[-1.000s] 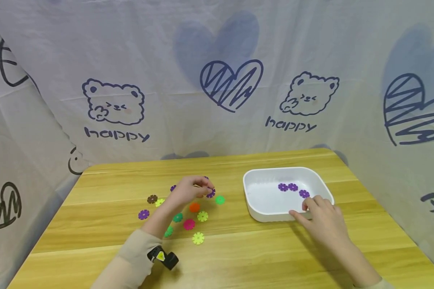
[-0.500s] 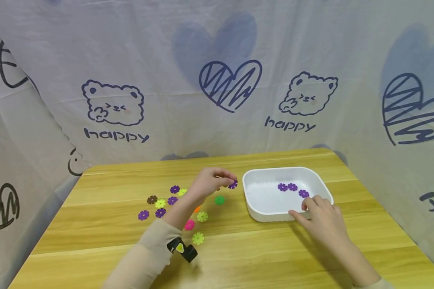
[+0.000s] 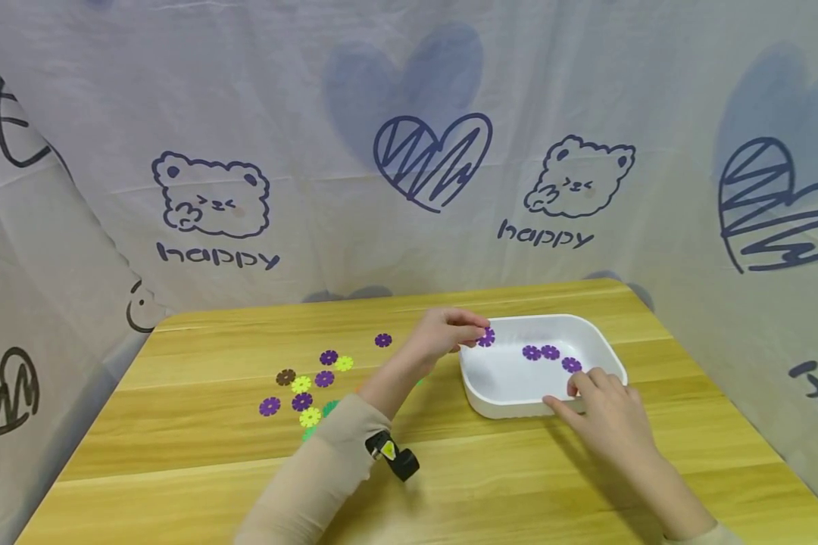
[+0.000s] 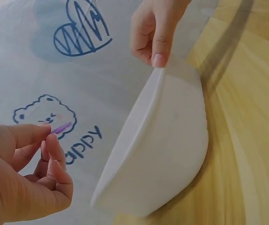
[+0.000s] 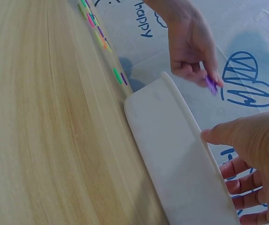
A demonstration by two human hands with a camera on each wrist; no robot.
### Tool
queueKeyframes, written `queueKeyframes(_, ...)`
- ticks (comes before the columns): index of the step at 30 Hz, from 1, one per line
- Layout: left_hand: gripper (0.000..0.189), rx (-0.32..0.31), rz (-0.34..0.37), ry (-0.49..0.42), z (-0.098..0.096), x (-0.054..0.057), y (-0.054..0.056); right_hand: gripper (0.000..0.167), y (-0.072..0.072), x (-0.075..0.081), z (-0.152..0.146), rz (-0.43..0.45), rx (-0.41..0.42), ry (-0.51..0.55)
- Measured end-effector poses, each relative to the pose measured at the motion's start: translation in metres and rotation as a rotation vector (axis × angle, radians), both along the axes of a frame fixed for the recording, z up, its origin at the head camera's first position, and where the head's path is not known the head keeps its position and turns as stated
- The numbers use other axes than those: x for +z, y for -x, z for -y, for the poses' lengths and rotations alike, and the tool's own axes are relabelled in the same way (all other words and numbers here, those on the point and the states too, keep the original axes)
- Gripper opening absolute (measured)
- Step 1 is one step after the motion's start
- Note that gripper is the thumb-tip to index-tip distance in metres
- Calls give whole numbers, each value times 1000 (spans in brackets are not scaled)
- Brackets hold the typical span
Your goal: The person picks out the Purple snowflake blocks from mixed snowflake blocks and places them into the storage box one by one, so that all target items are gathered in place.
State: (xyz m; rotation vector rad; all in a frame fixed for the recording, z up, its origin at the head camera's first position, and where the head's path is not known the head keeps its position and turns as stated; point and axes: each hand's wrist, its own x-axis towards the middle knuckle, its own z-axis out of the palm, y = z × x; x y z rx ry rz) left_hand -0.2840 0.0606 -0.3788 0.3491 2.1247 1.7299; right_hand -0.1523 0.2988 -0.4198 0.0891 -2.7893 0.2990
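Note:
My left hand [image 3: 443,334] pinches a purple snowflake disc [image 3: 487,337] between thumb and fingertips, held above the left end of a white plastic tray [image 3: 511,411]. In the left wrist view the same disc [image 4: 62,128] shows edge-on. At the tray's near right side, my right hand [image 3: 613,420] grips the rim, thumb outside and fingers inside. The right wrist view shows that thumb [image 5: 214,134] against the rim. Inside the tray lie three purple discs [image 3: 550,353].
Left of the tray, several snowflake discs lie scattered on the wooden table [image 3: 177,454]: purple [image 3: 270,406], yellow [image 3: 310,417], brown [image 3: 285,377] and green. My left forearm [image 3: 327,469] hides some. A printed cloth [image 3: 327,227] hangs behind the table.
My left hand has carried the purple disc rightward from the scattered discs to over the tray's left end. The right hand has stayed on the rim.

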Motion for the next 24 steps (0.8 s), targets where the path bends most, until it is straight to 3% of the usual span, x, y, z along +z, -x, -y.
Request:
queueKeyframes(10, 14, -12, 41, 18, -40, -16, 6, 40, 0, 2, 2, 25, -13, 0)
queueKeyframes(19, 10, 63, 82, 58, -70, -28, 6, 40, 0, 1, 2, 31, -10, -2)
queueKeyframes(24, 12, 105, 26, 149, -79, -36, 12, 41, 0, 1, 1, 28, -10, 2)
